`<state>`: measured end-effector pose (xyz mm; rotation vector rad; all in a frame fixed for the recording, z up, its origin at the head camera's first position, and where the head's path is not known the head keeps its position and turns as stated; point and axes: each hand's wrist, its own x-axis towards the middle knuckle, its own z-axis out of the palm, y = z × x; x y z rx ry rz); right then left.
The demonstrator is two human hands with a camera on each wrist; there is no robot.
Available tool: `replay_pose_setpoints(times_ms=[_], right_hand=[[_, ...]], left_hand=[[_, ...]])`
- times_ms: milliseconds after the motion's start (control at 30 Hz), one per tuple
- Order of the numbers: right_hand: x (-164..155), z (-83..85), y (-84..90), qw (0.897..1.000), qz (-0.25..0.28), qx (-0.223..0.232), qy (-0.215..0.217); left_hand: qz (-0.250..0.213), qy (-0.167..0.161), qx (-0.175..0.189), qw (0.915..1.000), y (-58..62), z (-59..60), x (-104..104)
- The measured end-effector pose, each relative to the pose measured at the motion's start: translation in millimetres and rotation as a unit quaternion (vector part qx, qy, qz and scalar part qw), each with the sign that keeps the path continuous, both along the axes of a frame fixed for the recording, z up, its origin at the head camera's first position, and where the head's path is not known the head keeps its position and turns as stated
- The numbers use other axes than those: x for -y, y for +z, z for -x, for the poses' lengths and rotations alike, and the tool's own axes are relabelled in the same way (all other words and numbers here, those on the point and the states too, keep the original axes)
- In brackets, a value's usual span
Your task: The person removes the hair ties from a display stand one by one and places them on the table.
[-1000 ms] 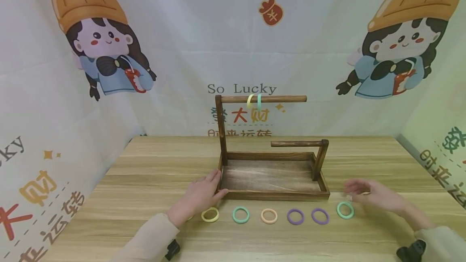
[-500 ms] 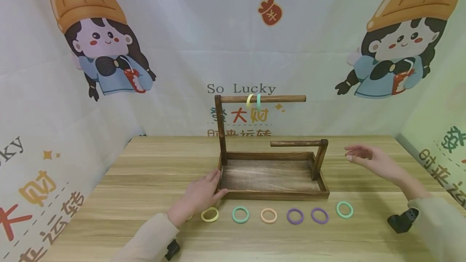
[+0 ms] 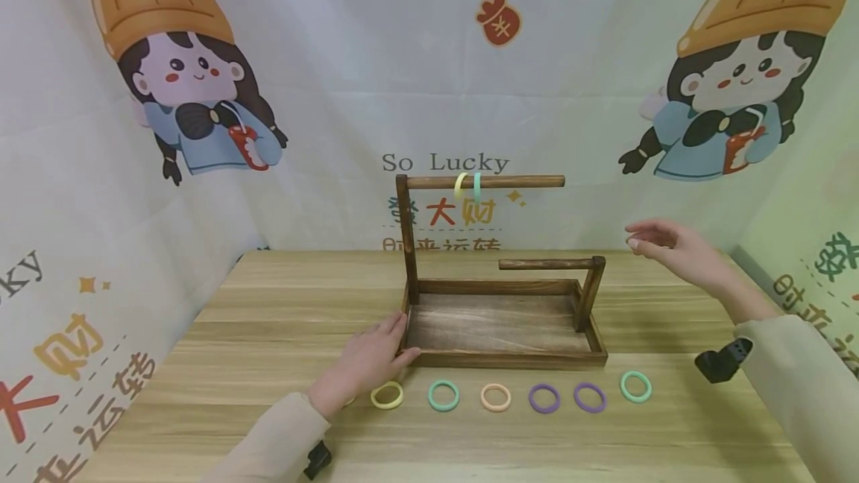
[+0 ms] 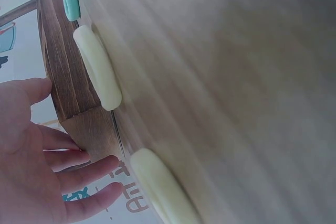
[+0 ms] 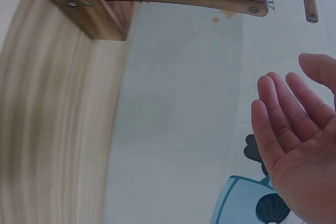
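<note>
On a pale wood-grain table before a cartoon-printed cloth backdrop, smooth round rings lie in a row, the yellow ring just beside the left hand, whose relaxed, spread fingers rest on the near-left corner of the dark rough-grained wooden rack. Its long axis and two round rails run left-right. Farther off, the right hand hovers beyond the lower rail's post; the right wrist view shows its fingers straight, together and empty.

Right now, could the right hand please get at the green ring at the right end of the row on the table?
Probably yes. The right hand is raised, open and holds nothing, and the green ring lies flat on the table in front of the wooden stand, with nothing over it.
</note>
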<state>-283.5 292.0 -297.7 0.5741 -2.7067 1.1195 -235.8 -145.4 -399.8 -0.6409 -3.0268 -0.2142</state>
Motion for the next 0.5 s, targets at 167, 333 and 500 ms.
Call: replay_pose_setpoints(times_ms=[167, 333, 500], right_hand=[[8, 6.5, 11.6, 1.0, -0.001, -0.004, -0.006], [19, 11.9, 21.8, 1.0, 0.005, -0.016, -0.013], [33, 14.5, 29.1, 0.999, 0.028, -0.013, -0.029]], left_hand=[[-0.003, 0.0, 0.002, 1.0, 1.3, -0.7, 0], [0.001, -0.001, 0.003, 1.0, 2.7, -1.6, -1], [0.001, 0.0, 0.005, 1.0, 3.2, -1.7, -1]])
